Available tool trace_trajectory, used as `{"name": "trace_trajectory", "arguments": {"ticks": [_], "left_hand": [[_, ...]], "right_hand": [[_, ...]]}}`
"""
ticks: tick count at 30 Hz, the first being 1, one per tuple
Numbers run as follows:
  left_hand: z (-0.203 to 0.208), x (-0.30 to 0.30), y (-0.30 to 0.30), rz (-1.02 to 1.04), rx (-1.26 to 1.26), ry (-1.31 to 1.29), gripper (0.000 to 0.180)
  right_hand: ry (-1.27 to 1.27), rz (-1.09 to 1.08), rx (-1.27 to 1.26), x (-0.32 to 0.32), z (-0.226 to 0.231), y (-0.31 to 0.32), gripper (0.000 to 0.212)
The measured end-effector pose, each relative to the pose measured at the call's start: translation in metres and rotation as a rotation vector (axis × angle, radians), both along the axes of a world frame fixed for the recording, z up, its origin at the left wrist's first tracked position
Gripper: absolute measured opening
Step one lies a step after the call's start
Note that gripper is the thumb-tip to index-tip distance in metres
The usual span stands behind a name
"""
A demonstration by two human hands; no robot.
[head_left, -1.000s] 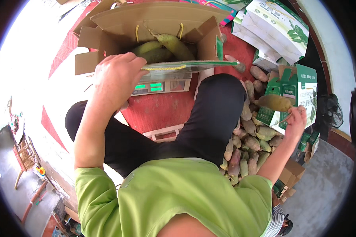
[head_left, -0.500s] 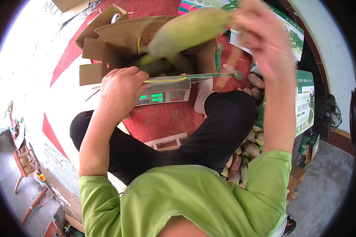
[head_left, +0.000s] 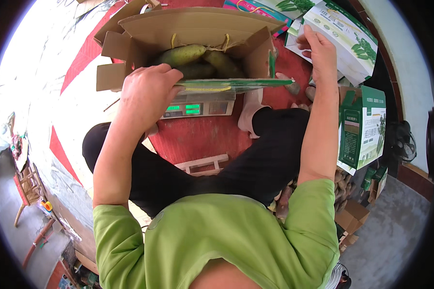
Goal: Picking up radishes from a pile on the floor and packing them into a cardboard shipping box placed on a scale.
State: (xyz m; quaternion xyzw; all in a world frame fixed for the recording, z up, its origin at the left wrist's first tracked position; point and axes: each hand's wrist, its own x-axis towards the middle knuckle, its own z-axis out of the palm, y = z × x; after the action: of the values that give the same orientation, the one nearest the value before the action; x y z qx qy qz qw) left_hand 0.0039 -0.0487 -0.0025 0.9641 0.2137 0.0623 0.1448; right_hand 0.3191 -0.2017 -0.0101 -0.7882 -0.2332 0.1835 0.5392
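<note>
A cardboard box (head_left: 202, 21) stands open on a digital scale (head_left: 202, 108) with lit green figures. Inside it lie several radishes, among them a pale green radish (head_left: 182, 56) and a darker green radish (head_left: 222, 64). My left hand (head_left: 149, 94) grips the box's near wall at its left end, the fingers bent over the top edge. Off to the right of the box, my right hand (head_left: 320, 53) is raised in the air. It holds nothing; its fingers are loosely bent and apart, close to a white-and-green carton (head_left: 342, 41).
Another printed carton (head_left: 361, 127) stands to my right, with heaped radishes (head_left: 342, 188) below it. A loose radish (head_left: 289, 84) lies on the red floor covering (head_left: 193, 144) by my foot. A small wooden stool (head_left: 205, 164) sits between my legs. A black fan (head_left: 404, 141) is far right.
The large green radish has left my right hand, which has swung slightly down and is empty. My left hand stays on the box wall, while the view has shifted a little.
</note>
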Motion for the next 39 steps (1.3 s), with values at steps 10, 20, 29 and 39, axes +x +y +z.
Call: {"name": "trace_trajectory", "arguments": {"ticks": [10, 20, 29, 39], "left_hand": [[-0.006, 0.006, 0.002, -0.017, 0.007, -0.035, 0.019], [-0.005, 0.01, -0.004, -0.002, -0.018, 0.012, 0.018], [-0.004, 0.013, -0.001, 0.015, -0.059, -0.007, 0.016], [-0.007, 0.023, 0.002, -0.05, 0.096, 0.158, 0.015]], "right_hand": [[-0.004, -0.019, -0.047, 0.027, -0.019, -0.015, 0.02], [-0.049, -0.065, 0.021, 0.024, -0.02, 0.003, 0.015], [-1.127, 0.242, 0.064, -0.015, 0.012, 0.064, 0.039], [-1.04, 0.677, -0.564, -0.032, 0.001, 0.135, 0.021]]}}
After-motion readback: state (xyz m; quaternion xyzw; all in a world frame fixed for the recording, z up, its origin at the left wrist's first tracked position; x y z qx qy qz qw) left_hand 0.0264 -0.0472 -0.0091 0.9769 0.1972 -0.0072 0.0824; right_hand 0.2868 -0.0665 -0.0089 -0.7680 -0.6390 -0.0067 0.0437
